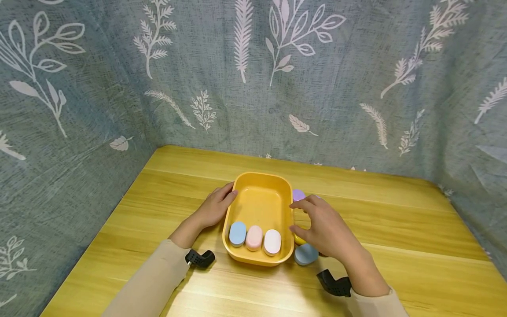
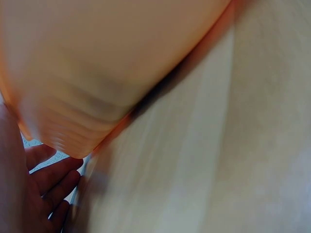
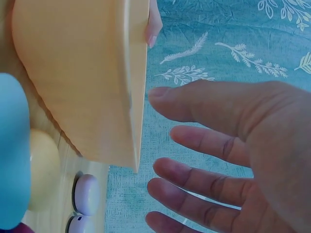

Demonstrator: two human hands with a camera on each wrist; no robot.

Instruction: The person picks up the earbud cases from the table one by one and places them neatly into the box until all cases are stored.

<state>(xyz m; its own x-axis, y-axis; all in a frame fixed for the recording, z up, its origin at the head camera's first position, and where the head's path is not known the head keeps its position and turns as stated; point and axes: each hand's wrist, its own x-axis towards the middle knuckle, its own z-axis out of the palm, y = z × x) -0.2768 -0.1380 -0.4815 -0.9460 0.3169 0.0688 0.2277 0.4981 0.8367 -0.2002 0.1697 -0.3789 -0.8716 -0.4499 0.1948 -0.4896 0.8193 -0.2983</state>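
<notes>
A yellow rounded rectangular container (image 1: 259,207) tilts on the table. Along its near inner side lie a light blue oval piece (image 1: 237,234), a pink one (image 1: 254,238) and a white one (image 1: 272,242). My left hand (image 1: 214,208) holds the container's left side, thumb over the rim, fingers along the outside; in the left wrist view the fingers (image 2: 56,187) show beyond its edge. By the right rim my right hand (image 1: 326,226) is spread with nothing between thumb and fingers. In the right wrist view its fingertips (image 3: 167,170) are apart from the container wall (image 3: 77,82).
Right of the container, partly hidden by my right hand, lie a purple piece (image 1: 299,195), a yellow piece (image 1: 299,240) and a grey-blue piece (image 1: 306,254). The right wrist view shows two pale lilac oval pieces, one (image 3: 87,194) fully. A patterned curtain (image 1: 253,110) stands behind the wooden table (image 1: 190,167).
</notes>
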